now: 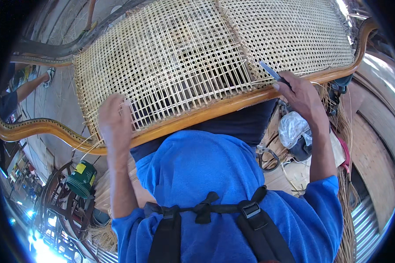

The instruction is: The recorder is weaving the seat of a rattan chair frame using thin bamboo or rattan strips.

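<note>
A curved wooden furniture frame (197, 115) lies across in front of me, with woven cane (162, 57) filling it. On the left the cane is an open square grid, loosest along the near rail; the right panel (294, 37) has a denser pattern. My right hand (300, 94) is closed around a knife (270, 70), its blade pointing up and left over the cane near the divider. My left hand (115, 116) is over the near left corner of the grid, blurred by motion, so its grip is unclear. Loose cane ends (90, 148) stick out beside it.
A clear plastic bag (294, 129) and scissors-like black loops (267, 158) lie on the right below the rail. Long cane strands (344, 206) hang at the right. A green bucket (81, 179) stands lower left, near dark wooden frames (59, 197). Another person's leg (33, 85) shows far left.
</note>
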`<act>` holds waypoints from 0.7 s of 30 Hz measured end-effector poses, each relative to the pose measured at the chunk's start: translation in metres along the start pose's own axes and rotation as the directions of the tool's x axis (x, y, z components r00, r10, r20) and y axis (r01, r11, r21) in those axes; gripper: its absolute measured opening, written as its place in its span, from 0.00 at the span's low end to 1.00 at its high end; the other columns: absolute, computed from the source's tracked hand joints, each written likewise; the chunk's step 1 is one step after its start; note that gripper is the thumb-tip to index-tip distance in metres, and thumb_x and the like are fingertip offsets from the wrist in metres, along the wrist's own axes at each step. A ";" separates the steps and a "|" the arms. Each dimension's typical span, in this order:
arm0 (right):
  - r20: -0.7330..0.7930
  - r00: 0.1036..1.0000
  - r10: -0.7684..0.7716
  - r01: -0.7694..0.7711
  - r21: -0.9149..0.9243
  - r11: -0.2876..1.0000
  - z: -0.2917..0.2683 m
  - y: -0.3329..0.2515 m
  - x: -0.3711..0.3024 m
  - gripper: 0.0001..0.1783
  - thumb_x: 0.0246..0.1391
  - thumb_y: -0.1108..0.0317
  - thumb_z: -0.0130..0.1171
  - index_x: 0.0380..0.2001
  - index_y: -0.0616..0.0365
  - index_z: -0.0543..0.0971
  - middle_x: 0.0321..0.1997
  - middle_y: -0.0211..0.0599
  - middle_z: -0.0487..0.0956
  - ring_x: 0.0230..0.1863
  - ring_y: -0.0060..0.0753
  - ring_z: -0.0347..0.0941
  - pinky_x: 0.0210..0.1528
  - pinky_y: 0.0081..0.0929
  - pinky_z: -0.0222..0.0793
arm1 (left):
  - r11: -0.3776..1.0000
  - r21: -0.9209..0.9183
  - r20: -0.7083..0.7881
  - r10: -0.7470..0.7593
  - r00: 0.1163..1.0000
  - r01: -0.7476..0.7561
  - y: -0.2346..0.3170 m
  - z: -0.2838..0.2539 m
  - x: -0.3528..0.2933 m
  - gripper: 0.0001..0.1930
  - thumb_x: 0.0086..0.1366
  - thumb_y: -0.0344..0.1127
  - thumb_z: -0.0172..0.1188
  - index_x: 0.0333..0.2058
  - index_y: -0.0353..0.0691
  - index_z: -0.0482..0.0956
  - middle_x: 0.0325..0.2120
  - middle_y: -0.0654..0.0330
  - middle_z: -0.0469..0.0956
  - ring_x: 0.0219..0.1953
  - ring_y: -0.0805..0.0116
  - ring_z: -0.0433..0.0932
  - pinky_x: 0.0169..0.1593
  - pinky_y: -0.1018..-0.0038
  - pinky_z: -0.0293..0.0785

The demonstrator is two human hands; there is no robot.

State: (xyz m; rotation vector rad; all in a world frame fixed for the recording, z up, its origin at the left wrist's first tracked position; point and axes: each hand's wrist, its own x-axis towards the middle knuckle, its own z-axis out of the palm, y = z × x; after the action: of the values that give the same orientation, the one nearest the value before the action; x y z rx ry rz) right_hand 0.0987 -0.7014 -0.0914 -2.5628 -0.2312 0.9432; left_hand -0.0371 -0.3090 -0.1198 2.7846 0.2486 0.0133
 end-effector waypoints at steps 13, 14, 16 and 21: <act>0.161 0.985 -0.065 0.108 -0.279 0.954 0.001 -0.018 0.035 0.14 0.57 0.58 0.50 0.36 0.58 0.73 0.26 0.50 0.76 0.32 0.52 0.74 0.34 0.45 0.67 | 0.862 -0.183 0.179 0.502 0.846 -0.473 0.157 0.092 0.047 0.24 0.60 0.53 0.53 0.52 0.48 0.72 0.57 0.57 0.62 0.61 0.47 0.55 0.60 0.49 0.51; 0.181 0.983 -0.038 0.092 -0.301 0.949 -0.001 -0.022 0.037 0.14 0.57 0.57 0.50 0.35 0.58 0.74 0.26 0.50 0.76 0.32 0.52 0.75 0.34 0.45 0.68 | 0.860 -0.189 0.184 0.504 0.844 -0.473 0.156 0.094 0.050 0.24 0.60 0.53 0.53 0.52 0.48 0.72 0.57 0.57 0.62 0.61 0.47 0.55 0.60 0.49 0.51; 0.199 0.979 -0.046 0.112 -0.334 0.936 -0.007 -0.025 0.042 0.14 0.57 0.58 0.50 0.34 0.58 0.74 0.26 0.50 0.76 0.32 0.51 0.75 0.34 0.44 0.68 | 0.893 -0.117 0.272 0.449 0.851 -0.434 0.157 0.099 0.056 0.26 0.63 0.57 0.45 0.53 0.49 0.71 0.59 0.57 0.60 0.63 0.46 0.52 0.61 0.47 0.48; 0.286 0.950 -0.123 0.260 -0.511 0.819 -0.019 -0.035 0.057 0.13 0.56 0.59 0.51 0.32 0.59 0.74 0.25 0.47 0.75 0.31 0.51 0.74 0.33 0.44 0.68 | 0.887 -0.122 0.290 0.461 0.839 -0.445 0.163 0.110 0.062 0.26 0.64 0.57 0.42 0.54 0.50 0.71 0.60 0.58 0.59 0.63 0.46 0.52 0.61 0.46 0.46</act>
State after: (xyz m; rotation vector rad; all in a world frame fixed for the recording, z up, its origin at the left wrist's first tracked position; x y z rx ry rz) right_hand 0.1541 -0.6594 -0.0968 -2.8316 -0.9404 1.2505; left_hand 0.0565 -0.4861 -0.1696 2.6740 -0.4891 -0.2993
